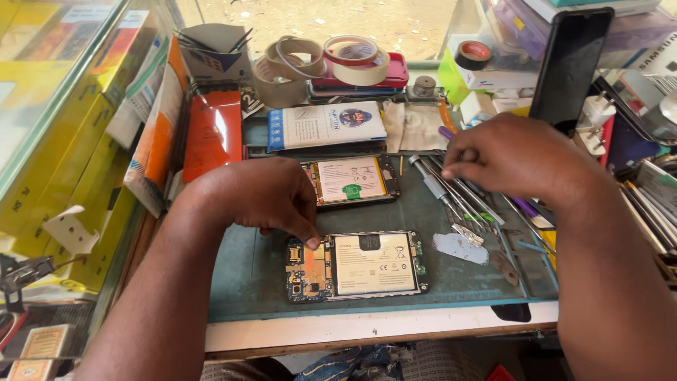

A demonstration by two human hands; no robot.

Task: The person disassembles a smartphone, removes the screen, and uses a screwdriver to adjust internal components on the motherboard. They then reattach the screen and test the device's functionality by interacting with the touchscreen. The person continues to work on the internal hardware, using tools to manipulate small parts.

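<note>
Head view first: we are looking down at an opened phone [357, 265] lying back-up on the teal work mat [240, 282], close to the front edge of the tabletop [367, 328], its white battery and circuit board bare. Our left hand [264, 197] is pressing down on the phone's upper left corner, the grip narrow, fingertips [310, 242] pinching or steadying something too small to tell there. To do this well, we are judging that the pressure should stay light and on the frame rather than on the board, with the phone kept flat on the mat.

Our right hand [518, 159] is hovering toward the right side of the mat, its grip closed over the handles of the screwdrivers and tweezers [451, 194]; whether it is actually holding one we cannot tell. Picking a single tool cleanly, without dragging the others across the mat, looks like the safer way.

Behind the near phone a second opened phone [355, 181] is lying mid-mat. Beyond it, toward the back edge, a flat white package with a blue border [326, 125] is resting. At the back left, a glossy red-orange box [213, 134] is leaning, with yellow boxes [63, 162] stacked along the left edge. Rolls of tape [356, 60] are sitting at the back, and a dark phone [570, 67] is standing upright at the back right.
</note>
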